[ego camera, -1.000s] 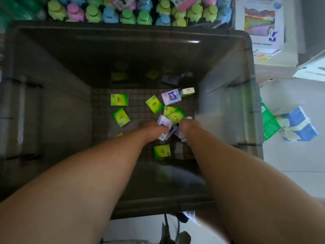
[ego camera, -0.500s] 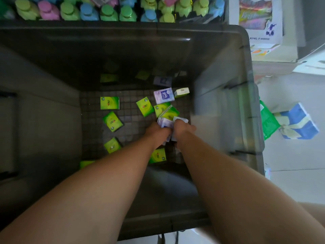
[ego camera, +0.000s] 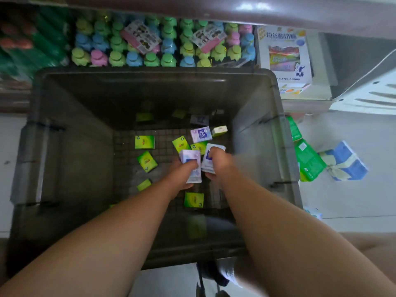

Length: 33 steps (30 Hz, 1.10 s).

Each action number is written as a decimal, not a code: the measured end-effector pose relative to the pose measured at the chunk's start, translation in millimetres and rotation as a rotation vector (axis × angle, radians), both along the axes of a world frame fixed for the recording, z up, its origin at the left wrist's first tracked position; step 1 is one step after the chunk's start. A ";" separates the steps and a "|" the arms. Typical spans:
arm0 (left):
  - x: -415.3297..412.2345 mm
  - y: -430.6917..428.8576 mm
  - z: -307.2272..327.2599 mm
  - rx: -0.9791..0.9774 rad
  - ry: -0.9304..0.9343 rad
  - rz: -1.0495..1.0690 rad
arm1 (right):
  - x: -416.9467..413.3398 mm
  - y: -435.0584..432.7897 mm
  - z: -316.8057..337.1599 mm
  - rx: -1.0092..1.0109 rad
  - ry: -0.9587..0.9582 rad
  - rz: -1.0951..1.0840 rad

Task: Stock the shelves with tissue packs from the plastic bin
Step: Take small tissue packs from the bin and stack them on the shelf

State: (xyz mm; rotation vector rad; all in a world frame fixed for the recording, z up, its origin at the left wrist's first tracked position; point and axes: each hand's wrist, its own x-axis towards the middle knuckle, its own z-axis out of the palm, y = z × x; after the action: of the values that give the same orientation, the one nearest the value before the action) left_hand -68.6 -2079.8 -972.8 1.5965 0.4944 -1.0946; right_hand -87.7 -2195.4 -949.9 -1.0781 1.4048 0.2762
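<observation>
Colourful bottles [ego camera: 132, 58] stand behind the dark plastic bin [ego camera: 70, 146]. Inside it, the left grip [ego camera: 182, 174] holds a purple tissue stack [ego camera: 190, 157] and the right grip [ego camera: 218, 165] holds another stack [ego camera: 207, 162]. Green packs [ego camera: 144, 142] lie on its floor.

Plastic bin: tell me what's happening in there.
A person is reaching into the plastic bin with both hands. The left hand grips a small stack of purple tissue packs. The right hand grips another pale pack right beside it, low inside the bin. Green tissue packs lie scattered on the bottom, with one loose purple pack near the far right corner. The packs in hand have not yet left the bin.
</observation>
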 end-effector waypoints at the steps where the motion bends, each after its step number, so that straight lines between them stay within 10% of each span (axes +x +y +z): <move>1: 7.3 2.1 3.3 0.002 -0.036 0.001 | 0.9 -2.0 1.4 0.000 -0.048 -0.032; 21: 110.6 -81.8 -36.0 0.434 -0.601 -0.907 | 33.6 -35.0 -70.6 -0.040 -0.113 -0.184; 33: 107.1 -89.0 -56.5 0.442 -0.524 -1.108 | 19.7 -39.7 -87.5 0.087 -0.109 -0.190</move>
State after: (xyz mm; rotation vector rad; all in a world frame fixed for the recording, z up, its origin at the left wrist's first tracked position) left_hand 38.6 -2168.9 -1029.3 2.5503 -0.6432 -1.2937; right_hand -68.0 -2235.1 -1037.4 -0.8693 1.3742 0.1372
